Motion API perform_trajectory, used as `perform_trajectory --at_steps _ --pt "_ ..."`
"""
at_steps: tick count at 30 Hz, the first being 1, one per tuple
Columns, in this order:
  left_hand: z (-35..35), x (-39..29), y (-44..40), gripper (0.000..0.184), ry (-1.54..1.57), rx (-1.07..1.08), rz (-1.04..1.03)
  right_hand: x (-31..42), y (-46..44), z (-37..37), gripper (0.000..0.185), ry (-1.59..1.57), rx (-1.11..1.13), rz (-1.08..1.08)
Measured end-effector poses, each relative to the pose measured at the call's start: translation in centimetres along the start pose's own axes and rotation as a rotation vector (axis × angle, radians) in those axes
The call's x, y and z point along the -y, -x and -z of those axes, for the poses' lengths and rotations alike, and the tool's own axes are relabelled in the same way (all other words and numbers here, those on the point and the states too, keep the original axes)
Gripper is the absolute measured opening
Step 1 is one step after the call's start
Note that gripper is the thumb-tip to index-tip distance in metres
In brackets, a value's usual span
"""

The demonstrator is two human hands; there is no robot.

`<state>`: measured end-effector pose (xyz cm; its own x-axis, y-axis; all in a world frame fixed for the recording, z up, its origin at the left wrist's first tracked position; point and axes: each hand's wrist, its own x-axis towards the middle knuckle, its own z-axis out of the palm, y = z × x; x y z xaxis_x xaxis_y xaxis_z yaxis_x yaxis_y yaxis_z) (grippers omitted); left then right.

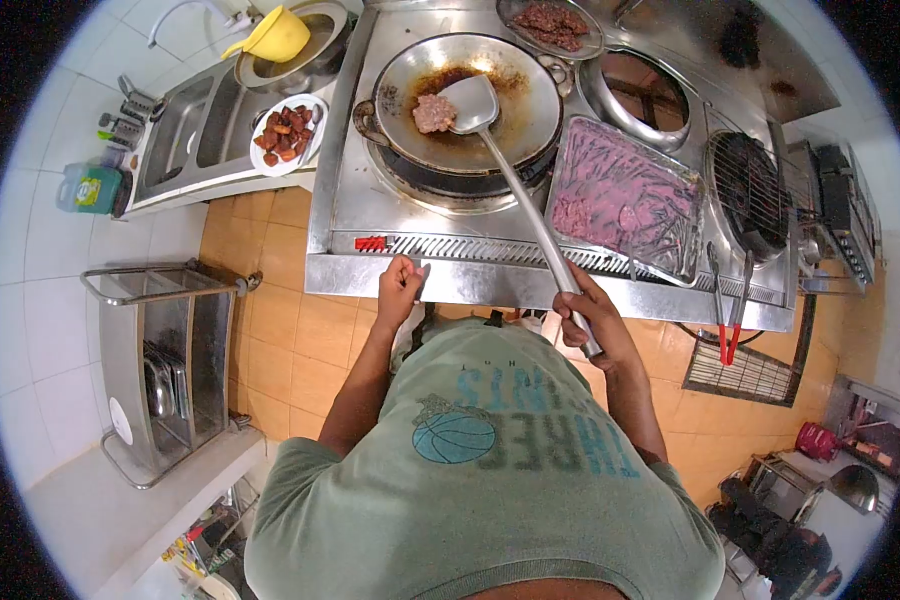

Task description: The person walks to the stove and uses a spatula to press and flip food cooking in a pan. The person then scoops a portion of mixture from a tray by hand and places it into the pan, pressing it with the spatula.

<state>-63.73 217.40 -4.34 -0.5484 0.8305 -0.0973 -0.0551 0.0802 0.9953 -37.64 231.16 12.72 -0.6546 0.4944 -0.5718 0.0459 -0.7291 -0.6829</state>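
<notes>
My right hand (592,318) is wrapped around the long metal handle of a wok spatula (473,103). Its blade lies inside a wok (522,128) on the burner, touching a lump of pinkish meat (434,114). Brown oily residue coats the wok's bottom. My left hand (400,288) is curled into a fist at the stove's front edge, with no object showing in it. To the right of the wok, a rectangular metal tray (625,185) holds pinkish raw meat mixture, smeared thin in places.
Behind the wok sits a dish of browned meat (552,24). A plate of reddish-brown pieces (288,135) rests by the sink (175,135). Red-handled tongs (730,310) hang over the stove's front right, near a grill rack (750,190). A metal cart (170,365) stands left.
</notes>
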Motion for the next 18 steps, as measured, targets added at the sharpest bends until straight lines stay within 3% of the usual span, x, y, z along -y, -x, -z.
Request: perform_trajectory --at_steps 2,18 --pt "0.4 0.8 -0.2 0.017 -0.063 0.017 -0.063 -0.3 0.0 0.7 0.057 -0.099 0.043 -0.002" --pt "1.3 1.3 1.2 0.015 0.036 -0.033 -0.055 1.3 1.6 0.5 0.059 0.024 -0.031 0.103"
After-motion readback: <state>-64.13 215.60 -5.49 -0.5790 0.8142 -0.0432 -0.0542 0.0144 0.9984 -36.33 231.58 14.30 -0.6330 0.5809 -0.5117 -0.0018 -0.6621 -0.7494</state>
